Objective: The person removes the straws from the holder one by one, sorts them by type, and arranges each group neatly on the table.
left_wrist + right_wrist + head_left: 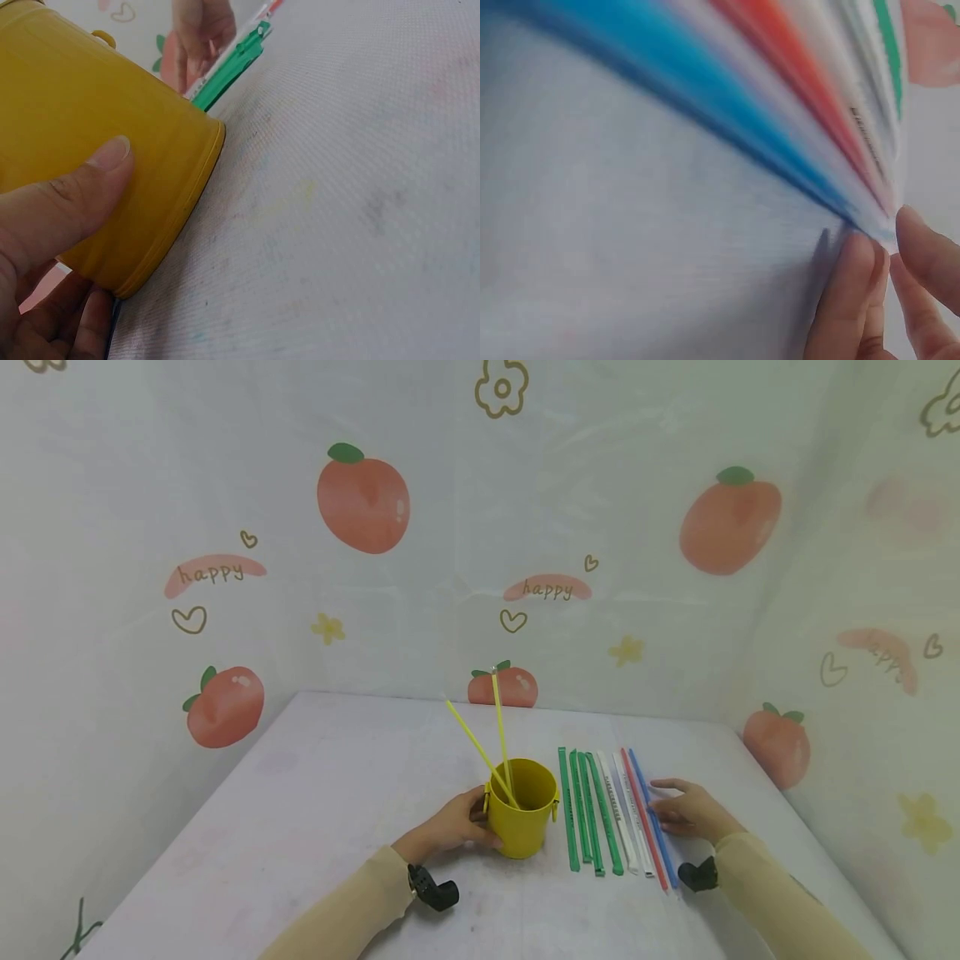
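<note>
In the head view a yellow bucket [517, 835] stands upright with two thin yellow straws [476, 742] leaning out of it. My left hand [453, 823] holds the bucket from its left side; the left wrist view shows the thumb [90, 187] against its wall and fingers near its base. My right hand [693, 812] is at the right edge of a row of wrapped straws, beside the blue straw [664, 848]. Its thumb and fingers are spread apart there. In the right wrist view the fingertips [859, 247] are by the far end of the blue straw.
Left of the blue straw lie a red straw [644, 820], white straws [618, 814] and several green straws [568, 814], side by side on the white table [337, 760]. A printed curtain [450, 527] hangs behind and along the sides.
</note>
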Demonstrator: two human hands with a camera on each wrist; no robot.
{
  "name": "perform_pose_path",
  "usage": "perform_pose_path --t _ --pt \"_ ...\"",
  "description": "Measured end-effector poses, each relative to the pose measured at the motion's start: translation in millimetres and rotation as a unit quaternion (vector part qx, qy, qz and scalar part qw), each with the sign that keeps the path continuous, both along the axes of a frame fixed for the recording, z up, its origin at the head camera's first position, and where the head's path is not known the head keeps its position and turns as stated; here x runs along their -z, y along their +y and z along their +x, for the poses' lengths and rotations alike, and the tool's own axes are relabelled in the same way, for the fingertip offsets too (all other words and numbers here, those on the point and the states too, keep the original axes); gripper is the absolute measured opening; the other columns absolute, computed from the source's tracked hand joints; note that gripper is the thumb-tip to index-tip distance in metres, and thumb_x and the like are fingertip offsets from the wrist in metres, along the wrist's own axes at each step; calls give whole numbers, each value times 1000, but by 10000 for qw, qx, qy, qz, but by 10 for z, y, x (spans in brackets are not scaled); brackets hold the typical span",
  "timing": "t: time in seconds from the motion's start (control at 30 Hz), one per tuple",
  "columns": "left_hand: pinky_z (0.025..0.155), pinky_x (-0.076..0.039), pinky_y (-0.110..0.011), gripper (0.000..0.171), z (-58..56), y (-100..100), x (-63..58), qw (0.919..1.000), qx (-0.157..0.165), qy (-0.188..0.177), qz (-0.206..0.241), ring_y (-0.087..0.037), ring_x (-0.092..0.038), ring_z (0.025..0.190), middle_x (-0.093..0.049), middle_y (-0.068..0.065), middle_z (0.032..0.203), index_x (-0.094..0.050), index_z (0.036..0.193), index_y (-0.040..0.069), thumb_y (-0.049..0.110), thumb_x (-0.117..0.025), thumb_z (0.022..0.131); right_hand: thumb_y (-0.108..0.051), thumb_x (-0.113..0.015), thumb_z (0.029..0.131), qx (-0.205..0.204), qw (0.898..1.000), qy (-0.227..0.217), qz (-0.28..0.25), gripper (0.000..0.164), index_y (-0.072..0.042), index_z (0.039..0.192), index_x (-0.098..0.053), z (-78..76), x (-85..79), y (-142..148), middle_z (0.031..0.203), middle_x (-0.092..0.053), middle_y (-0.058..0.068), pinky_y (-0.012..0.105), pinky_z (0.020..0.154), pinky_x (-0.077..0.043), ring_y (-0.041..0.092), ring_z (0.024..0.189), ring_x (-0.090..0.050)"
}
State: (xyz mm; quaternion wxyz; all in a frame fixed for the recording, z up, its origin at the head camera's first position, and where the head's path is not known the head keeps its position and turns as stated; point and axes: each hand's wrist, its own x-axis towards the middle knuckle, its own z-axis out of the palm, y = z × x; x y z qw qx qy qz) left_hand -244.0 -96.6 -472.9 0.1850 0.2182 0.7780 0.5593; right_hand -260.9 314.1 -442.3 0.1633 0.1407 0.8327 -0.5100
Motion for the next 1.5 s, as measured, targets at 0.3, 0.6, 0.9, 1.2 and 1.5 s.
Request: perform_pose_path --t 0.3,0.6,0.9,1.2,1.5 --pt "114 -36 -46 87 12 1 -11 9999 -102 -89 -64 -30 -44 135 -43 -8 149 -36 148 8 11 -83 75 -22 -57 98 -307 9983 374 -320 64 -1 150 -27 -15 -235 -28 138 -42 26 27 87 -57 20 104 -57" --pt "115 -35 -46 87 6 -6 -15 9999 -110 -83 -41 -29 -45 135 -43 -7 150 -36 148 9 12 -83 75 -15 -55 99 -851 9729 1317 -1699 62 6 148 -24 -95 -545 -415 108 -61 -1 23 87 -56 4 93 -63" --pt "114 -36 -45 88 -7 -4 8 9999 -101 -60 -58 -29 -45 135 -43 -7 149 -36 148 9 13 -83 75 -18 -57 98 -1064 9522 1891 -2150 62 2 148 -27 -122 -737 -925 119 -53 4 28 95 -54 7 102 -61" --pt "114 -35 -47 89 -4 -2 9 9999 -105 -88 -45 -30 -44 135 -42 -8 150 -34 149 9 13 -83 75 -20 -58 97 -919 9384 2222 -2483 55 -3 144 -37 -65 -786 -1428 122 -54 7 30 96 -53 13 106 -61" --pt "114 -36 -47 87 5 8 3 9999 -118 -121 9 -30 -45 135 -43 -8 149 -36 148 9 12 -83 75 -8 -61 94 -570 9114 2442 -3264 46 -4 137 -45 -18 -764 -1817 109 -59 0 30 94 -55 12 104 -63"
